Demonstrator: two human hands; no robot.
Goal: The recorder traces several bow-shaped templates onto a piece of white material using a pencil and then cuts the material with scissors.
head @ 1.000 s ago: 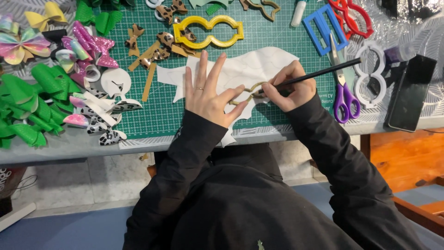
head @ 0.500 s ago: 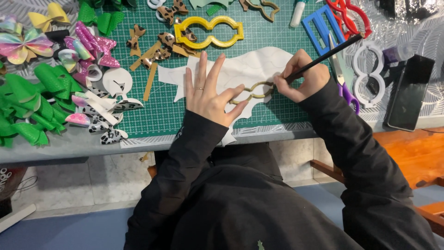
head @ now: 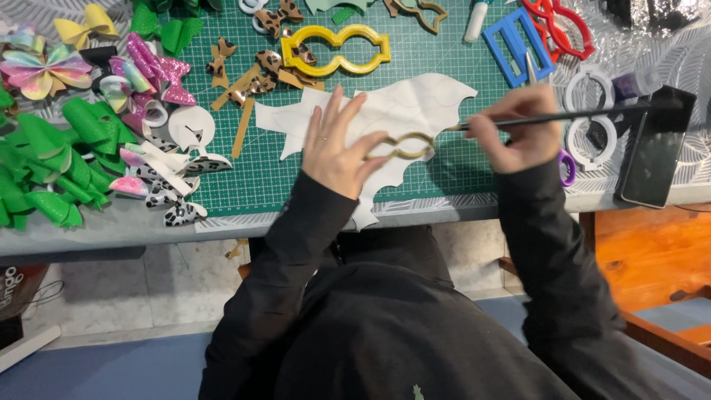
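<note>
My left hand [head: 335,145] lies flat with fingers spread on a white sheet of material [head: 404,111] on the green cutting mat [head: 244,170]. Its fingertips hold down a tan bow-shaped template [head: 404,146] on the sheet. My right hand [head: 515,130] grips a long thin black pen [head: 570,116] near its tip, which touches the right end of the template. The pen's shaft points right, over white rings.
A yellow bow template [head: 335,46] lies above the sheet. Green bows [head: 44,159], glitter bows [head: 148,74] and leopard-print pieces [head: 174,211] crowd the left. A blue template [head: 516,42], red template [head: 559,26], white rings [head: 592,130], purple scissors handle [head: 567,167] and a phone [head: 655,159] sit right.
My right hand has shifted right, away from my left hand, and the pen has swung from tilted up-right to nearly level. My left hand stays pressed on the template.
</note>
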